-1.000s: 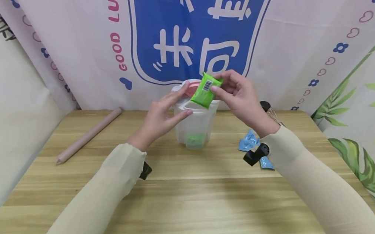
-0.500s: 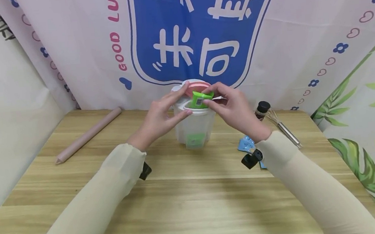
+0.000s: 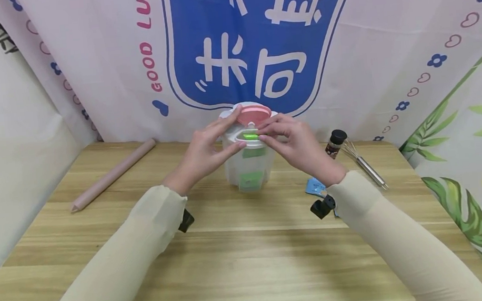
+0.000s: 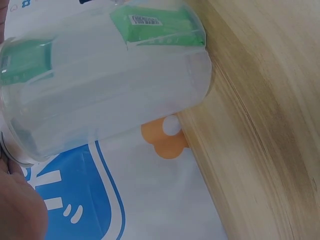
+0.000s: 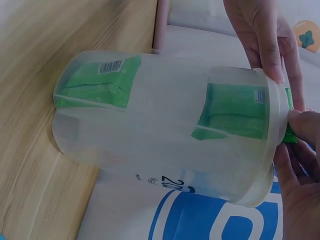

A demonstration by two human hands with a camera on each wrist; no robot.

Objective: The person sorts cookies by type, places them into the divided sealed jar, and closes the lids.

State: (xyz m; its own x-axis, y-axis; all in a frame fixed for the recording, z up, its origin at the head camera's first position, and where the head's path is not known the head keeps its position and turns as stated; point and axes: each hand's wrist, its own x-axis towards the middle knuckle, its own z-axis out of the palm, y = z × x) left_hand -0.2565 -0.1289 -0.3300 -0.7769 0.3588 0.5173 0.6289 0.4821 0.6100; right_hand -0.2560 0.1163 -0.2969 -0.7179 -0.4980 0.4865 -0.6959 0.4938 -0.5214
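A tall translucent plastic storage canister [image 3: 248, 165] stands upright at the back of the table, its pink lid flap [image 3: 255, 116] raised. My left hand [image 3: 200, 156] holds the canister's top rim from the left, thumb in front, a finger near the flap. At the opening, my right hand [image 3: 295, 145] pinches the top edge of a green packet [image 3: 251, 136]. Most of that packet [image 5: 237, 111] shows through the upper wall in the right wrist view. Another green packet [image 5: 97, 82] lies at the canister's bottom. The left wrist view shows only part of the left hand [image 4: 22, 207].
Left on the table lies a pinkish rolling pin [image 3: 114, 175]. To the right are a black-capped bottle [image 3: 335, 143], a wire whisk [image 3: 366, 166] and a blue packet [image 3: 315, 187] partly behind my right wrist. A printed curtain [image 3: 123, 84] hangs behind the canister.
My right hand has moved left and lowered the green packet from above the canister into its opening. The left hand stays on the rim.
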